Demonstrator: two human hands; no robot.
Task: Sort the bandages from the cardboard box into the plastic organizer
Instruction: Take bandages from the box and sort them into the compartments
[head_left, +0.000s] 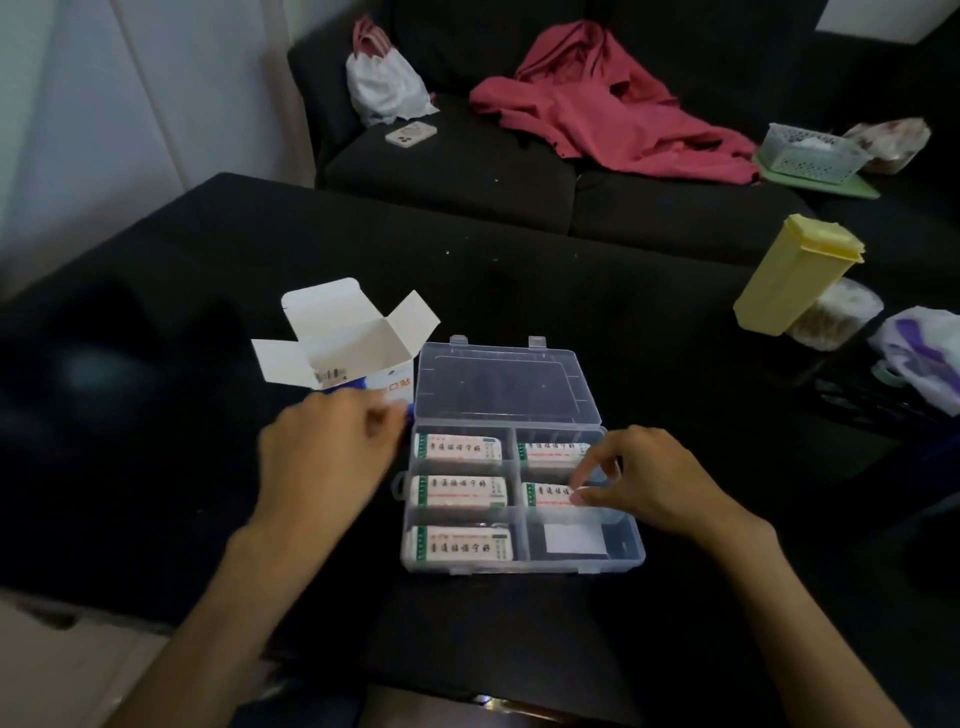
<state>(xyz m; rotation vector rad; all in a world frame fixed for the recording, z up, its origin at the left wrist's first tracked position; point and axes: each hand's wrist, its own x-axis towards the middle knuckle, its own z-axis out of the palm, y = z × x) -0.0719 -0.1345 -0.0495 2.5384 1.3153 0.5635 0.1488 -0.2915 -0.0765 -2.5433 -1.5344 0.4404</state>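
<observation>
Right grip (636, 480) pinching bandage pack (548, 496) in middle-right cell of plastic organizer (631, 545). Left grip (327, 447) loosely curled, empty, near cardboard box (353, 338). Best to press flat, then release.

A black cloth-covered surface (519, 270) filled the foreground under dim light. Behind it stood a dark sofa (467, 171), strewn with a pink garment (613, 114) and a white bag (384, 85). A pale wall (130, 104) rose at left.
</observation>
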